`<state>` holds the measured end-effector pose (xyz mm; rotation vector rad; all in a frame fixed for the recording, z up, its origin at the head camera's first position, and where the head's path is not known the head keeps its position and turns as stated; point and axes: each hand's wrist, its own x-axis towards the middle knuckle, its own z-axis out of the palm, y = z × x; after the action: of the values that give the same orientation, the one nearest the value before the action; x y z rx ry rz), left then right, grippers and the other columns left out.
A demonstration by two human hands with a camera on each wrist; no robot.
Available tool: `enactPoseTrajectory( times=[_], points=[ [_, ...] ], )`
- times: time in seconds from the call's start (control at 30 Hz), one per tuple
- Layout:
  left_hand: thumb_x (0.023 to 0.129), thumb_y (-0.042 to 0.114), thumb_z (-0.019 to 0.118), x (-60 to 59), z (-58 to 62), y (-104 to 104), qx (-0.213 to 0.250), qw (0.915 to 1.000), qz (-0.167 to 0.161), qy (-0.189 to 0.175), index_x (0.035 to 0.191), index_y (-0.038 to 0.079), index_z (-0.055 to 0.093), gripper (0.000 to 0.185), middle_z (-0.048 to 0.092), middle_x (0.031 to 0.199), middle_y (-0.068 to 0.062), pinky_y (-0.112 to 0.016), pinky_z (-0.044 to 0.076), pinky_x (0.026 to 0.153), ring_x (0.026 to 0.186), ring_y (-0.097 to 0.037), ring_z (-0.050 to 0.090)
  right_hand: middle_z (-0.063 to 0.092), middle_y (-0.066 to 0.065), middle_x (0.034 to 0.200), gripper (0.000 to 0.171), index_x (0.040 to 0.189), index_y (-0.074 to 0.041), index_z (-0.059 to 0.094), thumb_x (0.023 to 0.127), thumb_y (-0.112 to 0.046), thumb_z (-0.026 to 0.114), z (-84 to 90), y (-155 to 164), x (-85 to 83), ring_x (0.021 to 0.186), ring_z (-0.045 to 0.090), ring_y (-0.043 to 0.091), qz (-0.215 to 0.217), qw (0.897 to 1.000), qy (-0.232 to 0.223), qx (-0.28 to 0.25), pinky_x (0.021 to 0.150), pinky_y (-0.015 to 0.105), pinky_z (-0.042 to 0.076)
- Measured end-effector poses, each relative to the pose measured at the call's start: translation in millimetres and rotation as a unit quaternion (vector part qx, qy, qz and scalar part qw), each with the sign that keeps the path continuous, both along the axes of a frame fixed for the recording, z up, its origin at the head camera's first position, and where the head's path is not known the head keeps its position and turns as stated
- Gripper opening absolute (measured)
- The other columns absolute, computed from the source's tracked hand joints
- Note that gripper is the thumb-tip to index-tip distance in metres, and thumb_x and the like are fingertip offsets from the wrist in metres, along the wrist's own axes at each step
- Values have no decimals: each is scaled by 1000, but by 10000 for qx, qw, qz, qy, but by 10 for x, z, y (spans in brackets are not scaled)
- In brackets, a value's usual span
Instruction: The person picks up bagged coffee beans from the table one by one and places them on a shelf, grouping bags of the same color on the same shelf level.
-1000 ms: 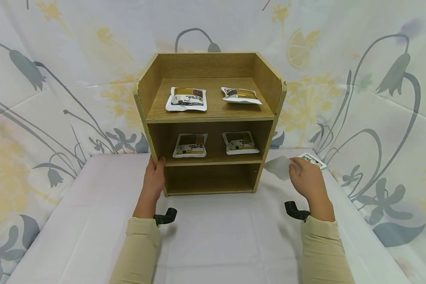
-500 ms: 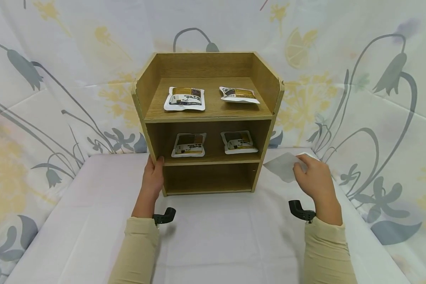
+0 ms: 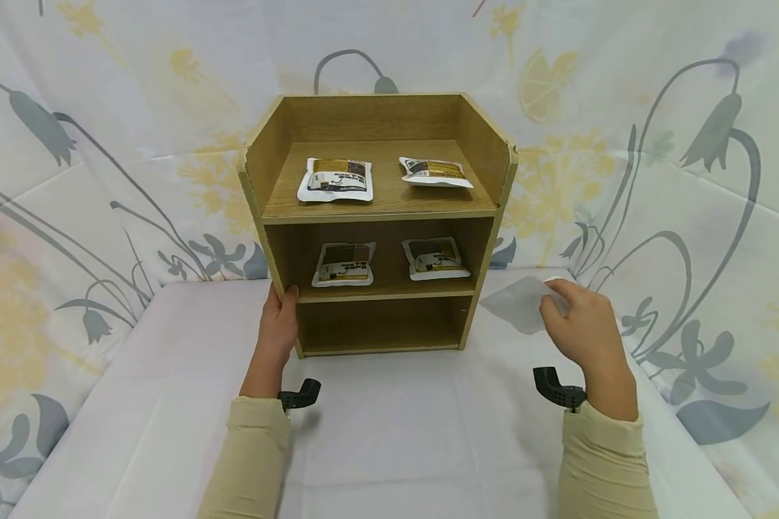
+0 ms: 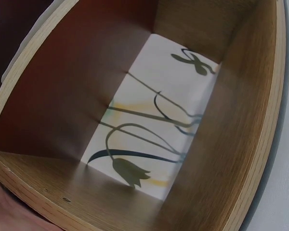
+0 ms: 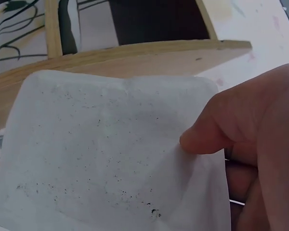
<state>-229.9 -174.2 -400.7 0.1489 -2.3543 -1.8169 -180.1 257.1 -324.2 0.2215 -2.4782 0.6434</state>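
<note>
A wooden shelf unit [image 3: 389,215] stands on the white cloth. My left hand [image 3: 279,324] grips its left side, thumb on the front edge; the fingers behind are hidden. In the left wrist view, part of that hand [image 4: 14,211] shows beside the wooden edge of a compartment [image 4: 183,115]. To the right of the shelf, my right hand [image 3: 587,324] pinches a flat whitish pouch [image 3: 519,304] by its right edge. In the right wrist view, the thumb presses on the pouch's plain, dark-specked face [image 5: 111,149], near the shelf's side.
Two printed pouches lie on the top shelf, one at left [image 3: 335,180] and one at right [image 3: 435,173]. Two more lie on the middle shelf, one at left [image 3: 345,264] and one at right [image 3: 436,258]. A floral cloth [image 3: 662,202] hangs behind.
My right hand has shifted right and slightly nearer, and more of the held pouch shows. The printed pouch seen behind that hand earlier is now almost wholly hidden. My left hand keeps its grip.
</note>
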Motion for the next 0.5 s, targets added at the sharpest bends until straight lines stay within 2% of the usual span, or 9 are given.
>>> enactPoseTrajectory(
  times=[0.2, 0.37, 0.5],
  points=[
    [103, 49, 29, -3, -4, -7, -10, 10000, 12, 6, 155, 29, 15, 58, 28, 157, -10, -60, 23, 114, 143, -36, 31, 72, 21, 100, 26, 106, -3, 69, 91, -10, 49, 13, -61, 37, 68, 56, 27, 398, 9992, -40, 64, 61, 38, 40],
    [103, 49, 29, -2, -5, -6, 3, 10000, 9, 25, 155, 29, 15, 58, 28, 158, -10, -60, 23, 114, 143, -35, 30, 72, 18, 98, 22, 104, -2, 69, 91, -8, 52, -19, -133, 33, 79, 66, 31, 867, 9961, 9, 143, 68, 46, 48],
    [102, 50, 29, -3, -6, -3, -31, 10000, 16, -16, 155, 29, 14, 59, 28, 158, -9, -60, 23, 114, 144, -35, 30, 72, 18, 102, 23, 105, -1, 69, 92, -7, 52, -21, -221, 28, 89, 68, 34, 1237, 9921, -93, 169, 75, 50, 51]
  ],
)
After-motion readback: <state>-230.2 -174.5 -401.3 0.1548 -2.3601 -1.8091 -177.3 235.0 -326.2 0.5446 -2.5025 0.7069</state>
